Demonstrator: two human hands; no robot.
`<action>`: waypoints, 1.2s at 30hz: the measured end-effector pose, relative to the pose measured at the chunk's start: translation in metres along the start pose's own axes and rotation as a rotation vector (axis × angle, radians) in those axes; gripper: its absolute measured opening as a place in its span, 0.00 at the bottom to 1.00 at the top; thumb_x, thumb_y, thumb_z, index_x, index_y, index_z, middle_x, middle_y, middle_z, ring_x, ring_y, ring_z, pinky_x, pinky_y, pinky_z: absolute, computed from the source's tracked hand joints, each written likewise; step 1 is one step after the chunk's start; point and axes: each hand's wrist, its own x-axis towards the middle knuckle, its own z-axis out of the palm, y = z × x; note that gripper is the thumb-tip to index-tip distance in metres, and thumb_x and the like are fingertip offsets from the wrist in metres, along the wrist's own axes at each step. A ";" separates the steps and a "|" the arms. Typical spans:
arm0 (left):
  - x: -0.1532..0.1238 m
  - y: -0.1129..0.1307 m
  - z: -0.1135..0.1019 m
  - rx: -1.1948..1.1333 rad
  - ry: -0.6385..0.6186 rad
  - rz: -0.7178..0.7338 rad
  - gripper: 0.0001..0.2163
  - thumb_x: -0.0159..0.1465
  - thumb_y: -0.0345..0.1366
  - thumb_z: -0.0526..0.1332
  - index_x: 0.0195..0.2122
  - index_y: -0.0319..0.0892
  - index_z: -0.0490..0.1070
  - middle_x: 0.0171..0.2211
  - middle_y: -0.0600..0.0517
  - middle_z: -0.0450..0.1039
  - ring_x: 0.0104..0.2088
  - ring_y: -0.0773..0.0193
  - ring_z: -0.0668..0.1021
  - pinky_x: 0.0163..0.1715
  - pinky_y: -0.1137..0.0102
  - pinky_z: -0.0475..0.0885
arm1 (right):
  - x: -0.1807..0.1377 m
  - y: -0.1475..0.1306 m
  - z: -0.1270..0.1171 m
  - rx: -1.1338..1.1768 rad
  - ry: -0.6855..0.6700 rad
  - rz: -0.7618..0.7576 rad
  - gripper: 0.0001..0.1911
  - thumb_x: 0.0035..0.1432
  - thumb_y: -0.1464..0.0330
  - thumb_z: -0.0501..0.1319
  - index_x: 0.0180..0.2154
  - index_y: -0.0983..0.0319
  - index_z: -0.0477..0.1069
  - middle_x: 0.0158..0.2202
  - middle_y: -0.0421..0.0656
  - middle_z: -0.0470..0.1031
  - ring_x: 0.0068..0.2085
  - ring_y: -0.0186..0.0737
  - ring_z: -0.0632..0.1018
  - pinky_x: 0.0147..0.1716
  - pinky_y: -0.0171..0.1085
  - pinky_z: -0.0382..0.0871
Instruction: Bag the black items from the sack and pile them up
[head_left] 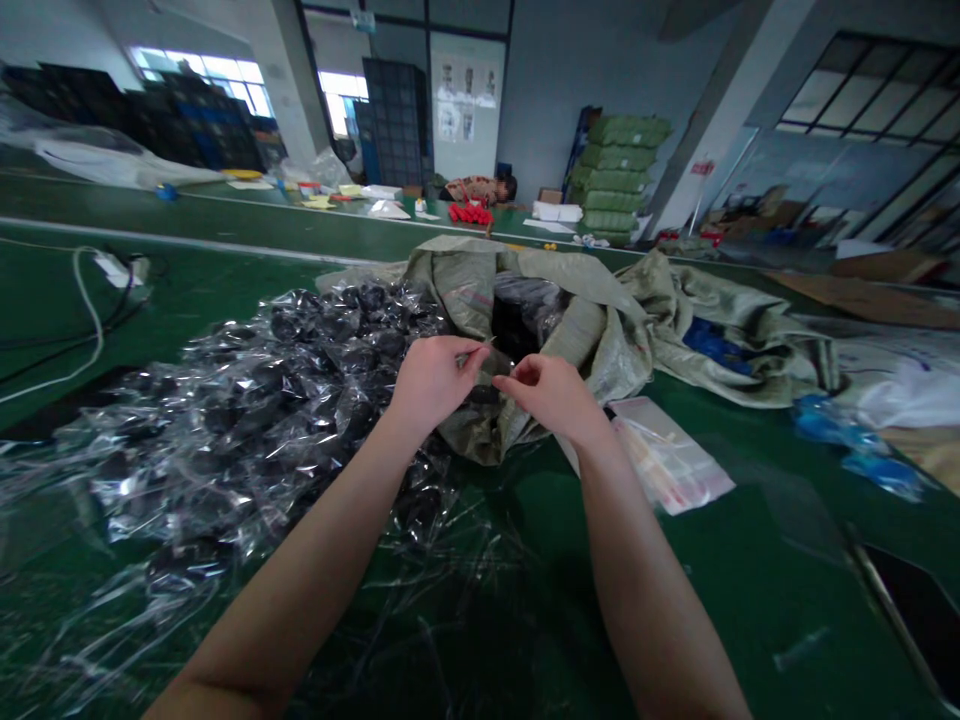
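Observation:
My left hand [436, 378] and my right hand [553, 396] face each other before the mouth of an open olive woven sack [611, 320]. Both are closed in a pinch, thumb against fingers. Between them is what looks like a small clear plastic bag [491, 368] with something dark at its lower part; its contents are not plain. Dark material shows inside the sack. Left of my hands spreads a large pile of black items in clear plastic bags [300, 390], their exact kind hidden by glare.
Right of the sack lie a clear packet of flat strips [667, 455], a second woven sack [742, 340] with blue material, blue wrapped items [862, 445] and a phone [907, 610]. A white cable [90, 300] runs at left. Across the far table a person [480, 190] leans beside red items [470, 213].

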 end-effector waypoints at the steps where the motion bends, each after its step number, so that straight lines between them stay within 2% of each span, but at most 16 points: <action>1: 0.001 -0.002 -0.001 0.006 -0.001 -0.002 0.11 0.64 0.38 0.60 0.39 0.45 0.82 0.39 0.50 0.82 0.38 0.59 0.82 0.42 0.68 0.73 | 0.000 -0.001 -0.001 -0.007 -0.006 0.014 0.14 0.53 0.58 0.64 0.25 0.61 0.72 0.25 0.41 0.74 0.27 0.36 0.72 0.28 0.36 0.60; 5: 0.002 -0.007 -0.002 -0.002 -0.031 -0.003 0.10 0.64 0.37 0.60 0.37 0.45 0.82 0.37 0.50 0.82 0.37 0.58 0.82 0.40 0.68 0.72 | 0.000 0.000 -0.006 -0.003 0.079 0.040 0.13 0.52 0.58 0.65 0.26 0.61 0.73 0.24 0.41 0.74 0.28 0.37 0.73 0.30 0.37 0.61; 8: 0.002 -0.007 -0.002 -0.005 -0.036 -0.012 0.10 0.64 0.37 0.60 0.37 0.44 0.82 0.35 0.50 0.82 0.34 0.59 0.81 0.37 0.69 0.72 | 0.002 0.002 -0.009 0.029 0.093 0.029 0.14 0.51 0.57 0.66 0.25 0.62 0.72 0.23 0.40 0.73 0.27 0.36 0.71 0.29 0.37 0.60; 13: 0.002 -0.007 -0.001 -0.033 -0.026 -0.024 0.11 0.64 0.37 0.59 0.38 0.43 0.81 0.35 0.50 0.82 0.33 0.61 0.80 0.36 0.69 0.71 | 0.003 0.006 -0.010 0.212 0.019 -0.044 0.18 0.49 0.53 0.67 0.24 0.61 0.69 0.21 0.38 0.70 0.25 0.33 0.68 0.26 0.35 0.58; 16: 0.003 -0.011 0.001 -0.079 -0.037 -0.006 0.11 0.64 0.36 0.59 0.36 0.42 0.81 0.33 0.50 0.82 0.33 0.61 0.80 0.36 0.69 0.71 | 0.003 0.008 -0.010 0.372 -0.065 -0.043 0.19 0.51 0.52 0.66 0.25 0.61 0.70 0.22 0.39 0.71 0.25 0.34 0.69 0.25 0.34 0.59; 18: 0.004 -0.014 0.001 -0.121 -0.052 0.004 0.10 0.64 0.36 0.59 0.34 0.41 0.81 0.31 0.50 0.81 0.33 0.61 0.80 0.36 0.69 0.71 | 0.003 0.011 -0.012 0.392 -0.085 -0.042 0.19 0.52 0.52 0.65 0.26 0.61 0.69 0.21 0.38 0.70 0.24 0.34 0.69 0.25 0.35 0.58; 23: 0.006 -0.020 0.001 -0.250 -0.104 0.019 0.10 0.64 0.36 0.59 0.33 0.40 0.79 0.32 0.50 0.81 0.34 0.61 0.80 0.37 0.69 0.71 | 0.007 0.019 -0.016 0.113 0.104 -0.168 0.17 0.55 0.56 0.65 0.25 0.61 0.68 0.22 0.38 0.69 0.24 0.34 0.67 0.26 0.35 0.57; 25: 0.007 -0.022 0.000 -0.283 -0.142 0.035 0.10 0.64 0.37 0.59 0.32 0.40 0.79 0.32 0.50 0.81 0.34 0.61 0.80 0.37 0.70 0.71 | 0.009 0.022 -0.016 0.022 0.139 -0.212 0.16 0.57 0.57 0.64 0.26 0.61 0.68 0.23 0.39 0.70 0.25 0.35 0.68 0.28 0.36 0.58; 29: 0.009 -0.023 -0.002 -0.246 -0.188 0.077 0.11 0.64 0.37 0.57 0.30 0.40 0.77 0.31 0.50 0.80 0.34 0.62 0.78 0.38 0.69 0.70 | 0.011 0.029 -0.016 -0.080 0.147 -0.286 0.11 0.59 0.61 0.64 0.29 0.61 0.70 0.26 0.40 0.73 0.27 0.37 0.71 0.30 0.36 0.60; 32: 0.010 -0.022 -0.005 -0.210 -0.166 0.087 0.11 0.64 0.33 0.55 0.28 0.40 0.75 0.30 0.51 0.79 0.34 0.63 0.78 0.39 0.69 0.69 | 0.012 0.037 -0.018 -0.144 0.129 -0.382 0.07 0.60 0.64 0.63 0.33 0.61 0.73 0.31 0.43 0.77 0.32 0.40 0.75 0.34 0.37 0.63; 36: 0.010 -0.022 -0.006 -0.184 -0.154 0.074 0.12 0.65 0.33 0.54 0.30 0.39 0.76 0.31 0.50 0.78 0.33 0.63 0.77 0.36 0.70 0.68 | 0.014 0.044 -0.021 -0.184 0.109 -0.438 0.08 0.63 0.66 0.60 0.34 0.61 0.75 0.33 0.45 0.78 0.36 0.42 0.77 0.38 0.38 0.66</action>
